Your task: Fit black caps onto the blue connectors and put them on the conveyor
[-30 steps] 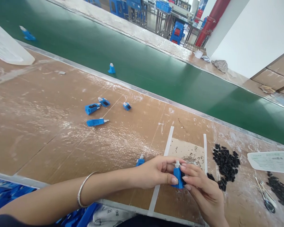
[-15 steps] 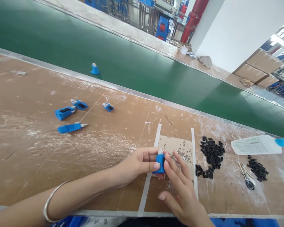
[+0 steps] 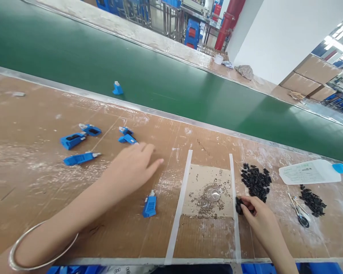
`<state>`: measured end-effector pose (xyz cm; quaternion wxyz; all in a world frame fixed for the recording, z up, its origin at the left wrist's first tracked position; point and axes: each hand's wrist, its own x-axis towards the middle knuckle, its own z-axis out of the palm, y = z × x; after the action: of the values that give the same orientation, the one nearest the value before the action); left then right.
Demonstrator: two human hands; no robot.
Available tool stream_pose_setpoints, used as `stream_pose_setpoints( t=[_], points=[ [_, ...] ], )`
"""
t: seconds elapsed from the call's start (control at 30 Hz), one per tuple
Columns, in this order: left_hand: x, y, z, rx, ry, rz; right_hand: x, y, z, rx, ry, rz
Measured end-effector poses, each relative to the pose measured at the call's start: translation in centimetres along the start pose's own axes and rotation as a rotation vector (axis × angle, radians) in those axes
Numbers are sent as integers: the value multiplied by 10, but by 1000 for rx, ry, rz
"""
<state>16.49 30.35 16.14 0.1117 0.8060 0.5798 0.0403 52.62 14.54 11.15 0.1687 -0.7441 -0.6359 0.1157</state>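
Note:
My left hand [image 3: 131, 164] hovers low over the brown table [image 3: 31, 182] with its fingers stretched out and nothing in it. Just beyond its fingertips lie two small blue plastic parts [image 3: 127, 139] close together. Another blue part with a white tip [image 3: 150, 206] lies on the table below that hand. My right hand [image 3: 255, 215] is curled at the right edge of the taped square [image 3: 208, 198], its fingertips pinched on a small black piece [image 3: 238, 204] at the foot of a pile of black pieces [image 3: 255, 180].
Three more blue parts [image 3: 80, 158] lie at the left. One blue part [image 3: 117, 88] stands on the green conveyor belt [image 3: 171, 83]. At the right are a white bag [image 3: 308, 172], a second black pile [image 3: 313, 201] and a thin metal tool [image 3: 298, 215].
Both hands held one blue part over the taped square. My left hand has let go and swung left; a second blue part lies near its fingertips. My right hand has moved right to the black pieces.

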Motion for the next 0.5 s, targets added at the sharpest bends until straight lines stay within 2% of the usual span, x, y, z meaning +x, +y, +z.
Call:
stream_pose_setpoints(
  t=[0.07,0.13,0.33,0.5],
  points=[
    [-6,0,-4,-128,-281,34,3,0,3,-31,-11,9],
    [-13,0,-6,-192,-452,68,5,1,4,-62,-10,3],
    [-32,9,8,-114,-486,208,10,11,2,-164,47,-70],
    [-35,17,21,-109,-479,309,12,18,2,-283,91,-183]
  ],
)
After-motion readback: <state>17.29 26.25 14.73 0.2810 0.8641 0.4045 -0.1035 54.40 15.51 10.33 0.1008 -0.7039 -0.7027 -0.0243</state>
